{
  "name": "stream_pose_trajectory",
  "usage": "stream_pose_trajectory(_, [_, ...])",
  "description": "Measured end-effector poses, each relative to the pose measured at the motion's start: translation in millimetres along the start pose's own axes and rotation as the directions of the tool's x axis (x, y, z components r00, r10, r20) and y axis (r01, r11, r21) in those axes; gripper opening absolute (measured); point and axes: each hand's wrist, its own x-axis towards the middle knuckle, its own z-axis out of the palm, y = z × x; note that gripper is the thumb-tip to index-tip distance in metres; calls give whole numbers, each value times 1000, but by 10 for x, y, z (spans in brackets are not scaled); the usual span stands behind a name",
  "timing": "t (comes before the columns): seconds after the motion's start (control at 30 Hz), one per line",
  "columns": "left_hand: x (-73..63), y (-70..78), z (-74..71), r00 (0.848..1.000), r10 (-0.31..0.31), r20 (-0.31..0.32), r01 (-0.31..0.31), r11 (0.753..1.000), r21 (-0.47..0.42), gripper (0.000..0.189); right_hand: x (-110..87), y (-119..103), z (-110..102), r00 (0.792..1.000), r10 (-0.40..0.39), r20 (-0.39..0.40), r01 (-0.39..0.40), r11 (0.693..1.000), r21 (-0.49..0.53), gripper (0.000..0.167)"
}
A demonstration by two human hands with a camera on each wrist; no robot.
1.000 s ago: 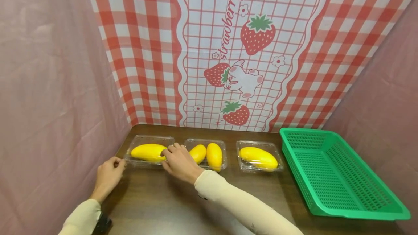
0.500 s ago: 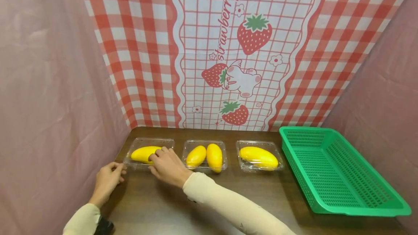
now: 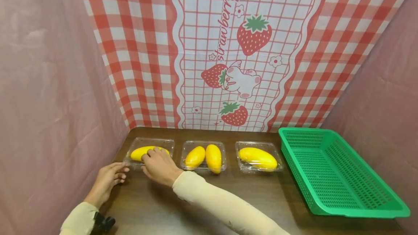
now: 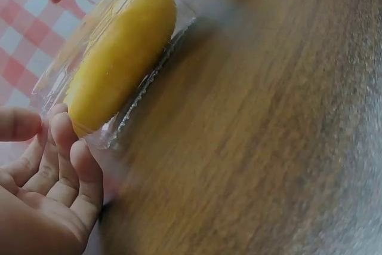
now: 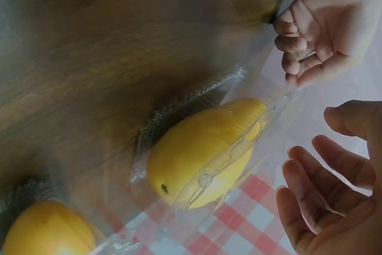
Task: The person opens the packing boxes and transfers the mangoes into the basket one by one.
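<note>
A mango (image 3: 138, 153) lies inside the clear plastic box (image 3: 150, 139) at the left of the row. My left hand (image 3: 106, 182) pinches the front left corner of that box between thumb and fingertips; the left wrist view gives the closest look at this hand (image 4: 54, 204). Over the same box hovers my right hand (image 3: 160, 166), partly covering the mango in the head view. In the right wrist view the right hand (image 5: 340, 189) has its fingers spread and loosely bent, apart from the box, with nothing held.
To the right stand a clear box (image 3: 204, 142) with two mangoes and another clear box (image 3: 258, 143) with one. A green perforated basket (image 3: 346, 211) occupies the table's right side. A checked strawberry cloth (image 3: 228, 46) hangs behind the brown table (image 3: 183, 206).
My right hand has moved left, from between the first two boxes to over the first one. The left hand keeps to the box's corner, its fingers shifting slightly.
</note>
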Motion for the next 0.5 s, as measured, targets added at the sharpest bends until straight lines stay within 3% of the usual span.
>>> stream_pose_trajectory(0.5, [36, -7, -12, 999, 11, 45, -13, 999, 39, 23, 260, -162, 216, 998, 20, 55, -14, 994, -112, 12])
